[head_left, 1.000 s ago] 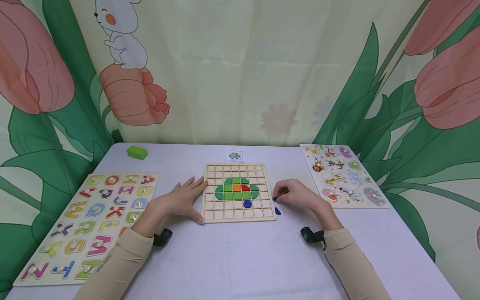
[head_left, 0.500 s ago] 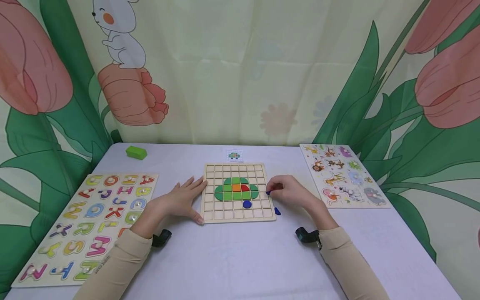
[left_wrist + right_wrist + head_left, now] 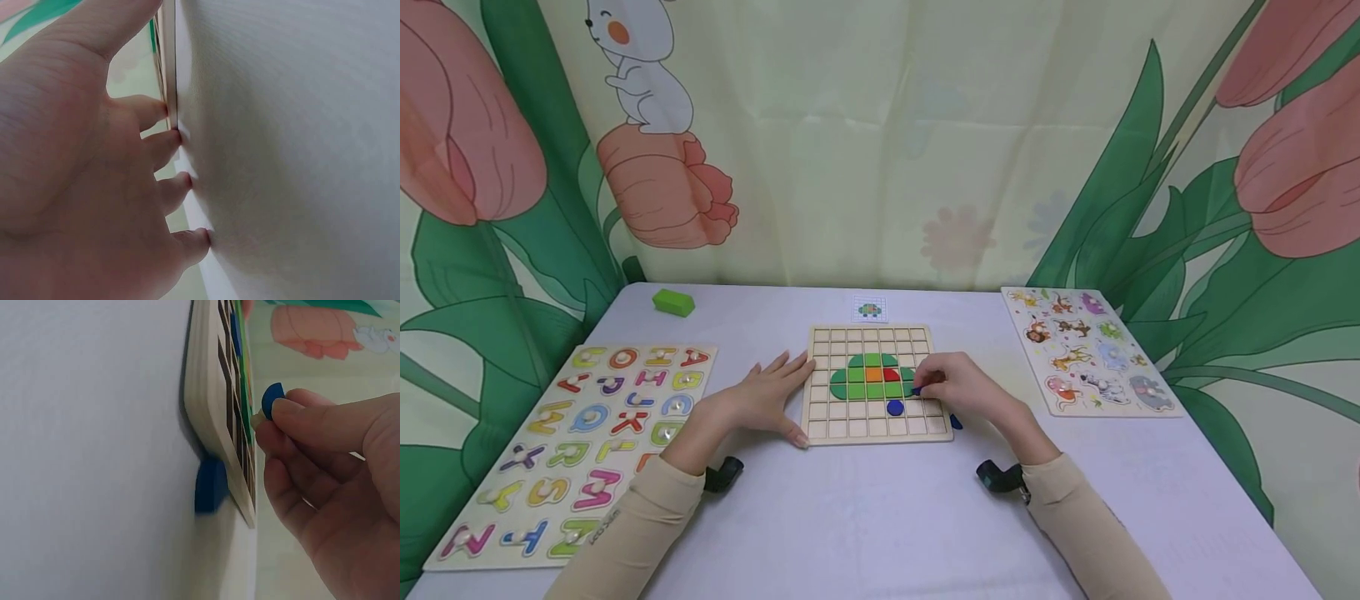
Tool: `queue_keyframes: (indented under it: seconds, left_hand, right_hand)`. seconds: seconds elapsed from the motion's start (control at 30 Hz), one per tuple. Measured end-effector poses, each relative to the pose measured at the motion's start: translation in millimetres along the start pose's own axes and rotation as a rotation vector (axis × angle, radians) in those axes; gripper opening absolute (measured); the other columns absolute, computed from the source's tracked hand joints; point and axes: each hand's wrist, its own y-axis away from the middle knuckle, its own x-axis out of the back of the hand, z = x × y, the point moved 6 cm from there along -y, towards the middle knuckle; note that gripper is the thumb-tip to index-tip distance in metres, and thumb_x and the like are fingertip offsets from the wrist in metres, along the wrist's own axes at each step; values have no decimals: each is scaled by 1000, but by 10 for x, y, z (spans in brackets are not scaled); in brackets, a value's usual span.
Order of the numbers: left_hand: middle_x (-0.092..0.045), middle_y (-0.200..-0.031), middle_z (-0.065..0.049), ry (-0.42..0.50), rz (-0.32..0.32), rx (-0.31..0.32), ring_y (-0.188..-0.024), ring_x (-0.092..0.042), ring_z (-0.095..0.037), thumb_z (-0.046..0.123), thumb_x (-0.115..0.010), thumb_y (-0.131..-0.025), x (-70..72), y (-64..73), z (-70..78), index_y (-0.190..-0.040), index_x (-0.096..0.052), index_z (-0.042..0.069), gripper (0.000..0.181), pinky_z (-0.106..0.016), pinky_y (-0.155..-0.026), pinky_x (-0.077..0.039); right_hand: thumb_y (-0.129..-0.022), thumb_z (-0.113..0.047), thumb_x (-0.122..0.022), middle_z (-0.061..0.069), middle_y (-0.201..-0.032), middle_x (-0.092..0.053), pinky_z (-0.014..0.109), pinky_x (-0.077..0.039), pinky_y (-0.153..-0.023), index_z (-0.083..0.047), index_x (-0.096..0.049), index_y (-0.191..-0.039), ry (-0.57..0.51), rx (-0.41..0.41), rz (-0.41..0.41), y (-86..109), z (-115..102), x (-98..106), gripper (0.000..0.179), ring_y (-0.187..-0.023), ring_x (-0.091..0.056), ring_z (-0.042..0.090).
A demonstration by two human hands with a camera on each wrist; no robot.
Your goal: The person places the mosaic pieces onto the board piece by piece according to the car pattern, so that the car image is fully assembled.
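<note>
A wooden grid board (image 3: 842, 430) lies mid-table, with green, orange and red pieces set in its middle cells. Below the red ones sits a round blue shape (image 3: 895, 407). My left hand (image 3: 758, 397) rests with fingers spread along the board's left edge, thumb at the near corner. Over the board's right side, my right hand (image 3: 958, 385) pinches a small blue quarter-round piece (image 3: 273, 400) between thumb and index finger. Another blue piece (image 3: 211, 485) lies on the table against the board's right edge, partly hidden by the right wrist in the head view.
A small pattern card (image 3: 869, 309) lies behind the board. To the left are an alphabet puzzle (image 3: 568, 450) and a green block (image 3: 673, 303). An animal puzzle (image 3: 1090, 354) lies at the right. A printed curtain (image 3: 850, 167) hangs behind the table.
My right hand has moved left with the blue quarter-round piece, from the table beside the board to over the board's right columns. The left hand has stayed in place.
</note>
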Motion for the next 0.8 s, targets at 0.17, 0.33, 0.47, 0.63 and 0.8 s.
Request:
queue_keyframes:
  seconds: [0.17, 0.33, 0.47, 0.63, 0.8]
  left_hand:
    - [-10, -169, -11, 2, -1, 1, -155, -2, -41, 63, -85, -62, -1, -2, -1, -160, -18, 11, 130, -72, -118, -7]
    - [-10, -169, -11, -6, -3, 8, -155, -2, -41, 64, -84, -62, -1, -6, -2, -160, -18, 11, 130, -72, -118, -8]
    - [-9, -169, -11, -3, -4, 7, -155, -2, -41, 64, -84, -61, -4, -13, -9, -160, -18, 11, 130, -71, -118, -7]
    - [-9, -169, -11, -4, -6, 4, -155, -2, -41, 66, -84, -61, -11, -25, -21, -160, -18, 12, 131, -71, -118, -7]
    - [-9, -169, -11, -5, -9, 7, -155, -2, -41, 64, -84, -61, -9, -18, -19, -160, -18, 12, 130, -71, -118, -7]
  right_hand:
    - [-90, -4, -69, 2, -92, -71, 30, -53, -80, -14, -73, -94, -7, 41, -19, -77, -90, -105, 12, -84, -61, 15]
    - [-90, -6, -71, 0, -88, -70, 29, -53, -78, -17, -73, -91, 3, 54, -28, -136, -157, -196, 11, -82, -61, 14]
    - [-89, -6, -71, 0, -90, -71, 29, -54, -80, -16, -74, -92, -2, 65, -33, -142, -219, -256, 11, -82, -61, 13]
    - [-90, -5, -70, -1, -91, -72, 29, -55, -80, -15, -75, -93, 5, 99, -41, -133, -330, -327, 12, -83, -62, 12]
    - [-90, -4, -69, 1, -92, -72, 28, -54, -80, -16, -74, -92, 18, 121, -47, -153, -418, -402, 13, -84, -62, 12]
